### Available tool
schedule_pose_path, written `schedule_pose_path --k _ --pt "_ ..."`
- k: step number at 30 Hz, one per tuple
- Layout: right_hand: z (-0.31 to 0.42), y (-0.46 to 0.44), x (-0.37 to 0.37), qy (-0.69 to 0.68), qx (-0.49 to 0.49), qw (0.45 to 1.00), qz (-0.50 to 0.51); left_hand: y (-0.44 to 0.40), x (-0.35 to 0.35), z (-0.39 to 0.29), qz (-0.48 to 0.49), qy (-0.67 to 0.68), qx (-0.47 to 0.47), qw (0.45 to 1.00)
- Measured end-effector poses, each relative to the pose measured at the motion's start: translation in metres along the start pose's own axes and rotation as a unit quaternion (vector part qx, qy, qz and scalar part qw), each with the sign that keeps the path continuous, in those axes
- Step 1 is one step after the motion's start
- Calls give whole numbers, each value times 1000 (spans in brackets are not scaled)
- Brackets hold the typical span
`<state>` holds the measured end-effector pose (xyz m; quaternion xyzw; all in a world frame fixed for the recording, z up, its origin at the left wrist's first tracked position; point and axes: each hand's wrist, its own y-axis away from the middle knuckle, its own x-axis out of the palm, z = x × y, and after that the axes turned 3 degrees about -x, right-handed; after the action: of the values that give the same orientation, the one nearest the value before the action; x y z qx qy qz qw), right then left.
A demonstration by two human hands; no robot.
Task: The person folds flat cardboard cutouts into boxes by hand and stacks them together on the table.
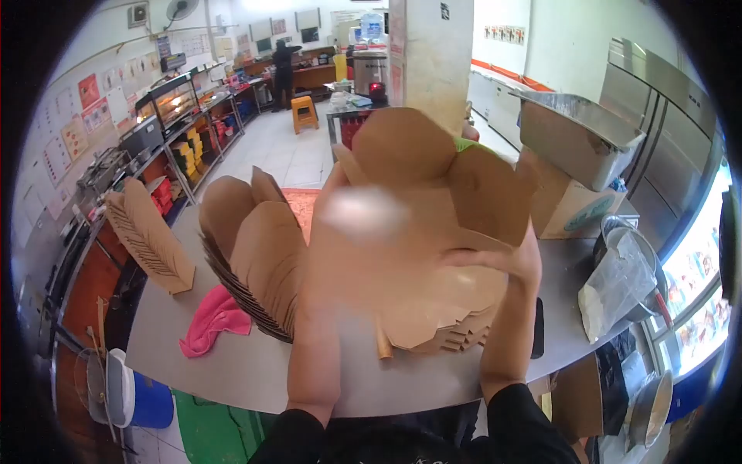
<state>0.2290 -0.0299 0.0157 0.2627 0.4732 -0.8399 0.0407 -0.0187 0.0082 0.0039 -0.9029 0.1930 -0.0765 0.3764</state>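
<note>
A brown cardboard food box [410, 147], its flaps partly raised, is held up in front of me above the table. My right hand [514, 259] grips its right side, with fingers reaching along the inside and the rest around the wall. At the box's left side is my left hand [332, 182], its thumb up against the cardboard; a pale blurred smear covers part of this area. Beneath lies a stack of flat cardboard blanks [444, 313]. Nested cardboard boxes [267, 247] stand to the left of my left forearm.
Another cardboard stack [151, 240] stands at the table's left, near a pink cloth [216, 321]. A black phone-like object [538, 329] lies beside my right forearm. A plastic bag [622, 274], a carton [572, 209] and a metal container [580, 131] are right. A person [284, 73] stands far back.
</note>
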Motion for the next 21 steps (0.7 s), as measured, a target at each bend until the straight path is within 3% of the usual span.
schedule_pose_path --k 1,3,5,9,10,12,15,17,21 --pt "5 -2 1 72 -32 997 -6 0 -5 0 -14 -2 -8 1000" --pt "2 1 -2 -85 -136 986 -46 8 -15 3 10 41 -50 998" --pt "7 2 -13 -172 -170 969 -57 19 -29 12 34 57 -58 996" --pt "34 3 -7 -161 -183 952 -186 36 -40 2 41 43 -76 995" --pt "31 13 -11 -147 -191 964 -110 40 -41 -4 39 29 -81 996" --pt "31 27 -12 -138 -193 968 -78 50 -38 -19 34 -20 -79 996" --pt "23 42 -14 -153 -174 960 -154 70 -34 -57 3 -161 -32 986" --pt "18 49 -18 -155 -149 948 -234 84 -36 -94 -60 -291 41 954" --pt "21 32 -15 -156 -87 919 -353 90 -76 -146 -222 -503 147 822"
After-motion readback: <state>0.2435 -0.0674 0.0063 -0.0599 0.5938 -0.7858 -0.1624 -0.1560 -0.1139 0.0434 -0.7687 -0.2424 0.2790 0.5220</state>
